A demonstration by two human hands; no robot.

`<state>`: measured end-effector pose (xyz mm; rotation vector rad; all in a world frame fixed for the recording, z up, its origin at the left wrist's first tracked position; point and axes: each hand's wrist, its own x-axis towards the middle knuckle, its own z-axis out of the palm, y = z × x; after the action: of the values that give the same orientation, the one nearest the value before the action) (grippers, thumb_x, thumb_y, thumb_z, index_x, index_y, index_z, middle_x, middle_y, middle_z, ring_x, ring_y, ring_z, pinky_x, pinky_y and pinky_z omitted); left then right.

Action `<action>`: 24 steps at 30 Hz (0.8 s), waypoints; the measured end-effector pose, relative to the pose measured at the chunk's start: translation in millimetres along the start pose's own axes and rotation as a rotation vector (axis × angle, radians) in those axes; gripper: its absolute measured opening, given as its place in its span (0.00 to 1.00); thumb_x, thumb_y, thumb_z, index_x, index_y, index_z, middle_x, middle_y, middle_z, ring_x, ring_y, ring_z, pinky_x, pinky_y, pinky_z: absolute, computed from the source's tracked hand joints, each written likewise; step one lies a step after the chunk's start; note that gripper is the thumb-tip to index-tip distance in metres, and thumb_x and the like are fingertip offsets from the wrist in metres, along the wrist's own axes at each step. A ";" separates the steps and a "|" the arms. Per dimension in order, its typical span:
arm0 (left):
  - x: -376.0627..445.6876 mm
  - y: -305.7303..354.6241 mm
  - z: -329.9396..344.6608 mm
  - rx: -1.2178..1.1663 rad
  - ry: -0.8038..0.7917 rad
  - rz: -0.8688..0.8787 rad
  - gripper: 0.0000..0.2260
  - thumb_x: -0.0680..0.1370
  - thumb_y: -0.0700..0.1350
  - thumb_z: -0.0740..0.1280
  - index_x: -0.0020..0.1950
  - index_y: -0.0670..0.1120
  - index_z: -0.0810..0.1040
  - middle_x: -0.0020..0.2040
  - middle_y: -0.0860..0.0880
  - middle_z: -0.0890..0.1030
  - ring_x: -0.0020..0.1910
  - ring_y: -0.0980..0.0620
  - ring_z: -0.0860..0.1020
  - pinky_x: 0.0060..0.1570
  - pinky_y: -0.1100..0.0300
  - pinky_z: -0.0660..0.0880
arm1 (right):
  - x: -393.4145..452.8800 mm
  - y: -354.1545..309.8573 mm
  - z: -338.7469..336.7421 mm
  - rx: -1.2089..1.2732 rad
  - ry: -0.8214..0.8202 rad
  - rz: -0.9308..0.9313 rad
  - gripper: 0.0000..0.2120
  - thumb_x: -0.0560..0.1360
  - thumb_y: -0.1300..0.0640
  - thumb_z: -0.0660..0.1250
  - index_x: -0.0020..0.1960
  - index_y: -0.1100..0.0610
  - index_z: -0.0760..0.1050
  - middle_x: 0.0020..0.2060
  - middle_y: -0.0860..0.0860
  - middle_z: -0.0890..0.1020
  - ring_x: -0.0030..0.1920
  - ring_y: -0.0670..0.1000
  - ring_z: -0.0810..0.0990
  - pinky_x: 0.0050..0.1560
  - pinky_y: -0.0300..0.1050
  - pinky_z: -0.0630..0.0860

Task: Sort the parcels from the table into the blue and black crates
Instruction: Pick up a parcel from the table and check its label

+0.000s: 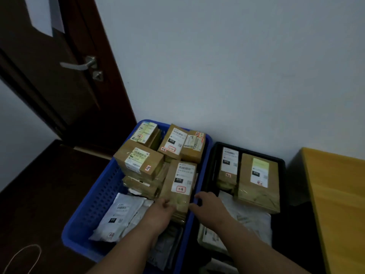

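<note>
A: What's in view, looking down from the head cam?

B: Two crates on the floor against a pale wall (217,66); a blue perforated plastic crate (94,194) on the left, a black plastic crate (213,155) touching it on the right; both hold parcels.

A: And the hands?

B: Left hand (161,211) is inside the blue crate, fingers curled onto the near end of a long brown cardboard parcel w/ a white label marked 010 (177,186); the right hand (209,206) is over the shared crate rims at the same parcel's right edge, thumb and fingers spread, touching or almost; can't tell if it grips.

A: What crowds that parcel?

B: It rests on other boxes; just left sits a brown cardboard box w/ a white-green label (138,161) on top of a stack; behind are more taped brown boxes (173,143); near left lies a grey-white plastic mailer bag (120,214).

A: Black crate?

B: Two brown labelled boxes (258,182) side by side at the far end; pale mailer bags (250,218) under the right forearm.

A: Surroundings?

B: Dark wooden door w/ metal lever handle (79,65) at left; yellow table corner (335,194) at right; dark floor (39,194).
</note>
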<state>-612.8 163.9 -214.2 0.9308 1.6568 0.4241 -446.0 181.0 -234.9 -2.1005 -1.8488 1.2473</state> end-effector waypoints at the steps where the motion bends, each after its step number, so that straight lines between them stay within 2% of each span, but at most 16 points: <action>1: -4.6 -0.9 2.9 0.027 -0.007 0.017 0.21 0.80 0.48 0.65 0.72 0.46 0.70 0.66 0.47 0.76 0.59 0.53 0.75 0.59 0.61 0.71 | -11.2 3.4 -1.1 -0.013 0.021 -0.001 0.20 0.78 0.45 0.63 0.67 0.53 0.73 0.62 0.54 0.74 0.60 0.55 0.74 0.60 0.46 0.73; 4: -25.1 -4.4 13.2 0.112 -0.063 0.052 0.22 0.81 0.48 0.63 0.74 0.46 0.67 0.68 0.46 0.74 0.57 0.53 0.73 0.55 0.63 0.69 | -46.3 15.0 -1.0 -0.007 0.074 0.012 0.21 0.79 0.45 0.63 0.68 0.54 0.73 0.64 0.55 0.73 0.63 0.55 0.74 0.62 0.46 0.72; 7: -44.8 -15.5 26.2 0.164 -0.083 0.108 0.19 0.81 0.48 0.63 0.71 0.45 0.70 0.61 0.47 0.76 0.55 0.53 0.74 0.55 0.62 0.71 | -75.9 26.8 1.2 -0.036 0.094 0.019 0.23 0.79 0.45 0.62 0.71 0.54 0.70 0.68 0.54 0.71 0.67 0.54 0.70 0.67 0.47 0.69; 9: -56.1 -20.6 36.7 0.234 -0.099 0.132 0.19 0.81 0.50 0.63 0.71 0.46 0.69 0.63 0.47 0.76 0.55 0.52 0.74 0.53 0.61 0.72 | -95.7 37.5 2.6 -0.051 0.100 0.022 0.24 0.80 0.44 0.61 0.73 0.53 0.68 0.70 0.54 0.69 0.70 0.55 0.67 0.69 0.47 0.67; 11: -68.8 -21.9 51.5 0.286 -0.132 0.142 0.22 0.81 0.51 0.62 0.74 0.46 0.66 0.68 0.45 0.73 0.58 0.51 0.74 0.55 0.61 0.71 | -116.5 54.1 1.5 -0.068 0.107 0.040 0.25 0.79 0.44 0.61 0.73 0.52 0.68 0.70 0.53 0.68 0.70 0.55 0.66 0.69 0.49 0.67; 15: -96.6 -17.2 91.2 0.382 -0.191 0.230 0.23 0.81 0.51 0.63 0.76 0.47 0.65 0.71 0.45 0.72 0.65 0.48 0.73 0.64 0.56 0.71 | -160.7 102.3 -13.9 -0.125 0.163 0.103 0.24 0.79 0.41 0.60 0.72 0.49 0.68 0.70 0.51 0.69 0.69 0.55 0.67 0.65 0.50 0.69; 20: -127.8 -0.1 158.6 0.584 -0.229 0.396 0.23 0.82 0.52 0.61 0.76 0.48 0.65 0.73 0.47 0.69 0.68 0.49 0.71 0.64 0.59 0.68 | -217.2 166.2 -38.7 -0.156 0.291 0.186 0.25 0.79 0.39 0.59 0.72 0.50 0.69 0.69 0.51 0.69 0.68 0.55 0.68 0.65 0.50 0.70; 24: -161.3 8.5 245.4 0.732 -0.251 0.519 0.23 0.81 0.52 0.61 0.75 0.49 0.65 0.74 0.48 0.68 0.70 0.48 0.70 0.66 0.57 0.67 | -272.8 239.8 -60.7 -0.133 0.353 0.243 0.25 0.79 0.39 0.58 0.71 0.50 0.70 0.68 0.51 0.71 0.68 0.55 0.68 0.66 0.52 0.70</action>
<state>-371.8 -0.2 -177.9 1.8937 1.3271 0.0136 -202.9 -91.2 -185.7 -2.4814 -1.5997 0.7365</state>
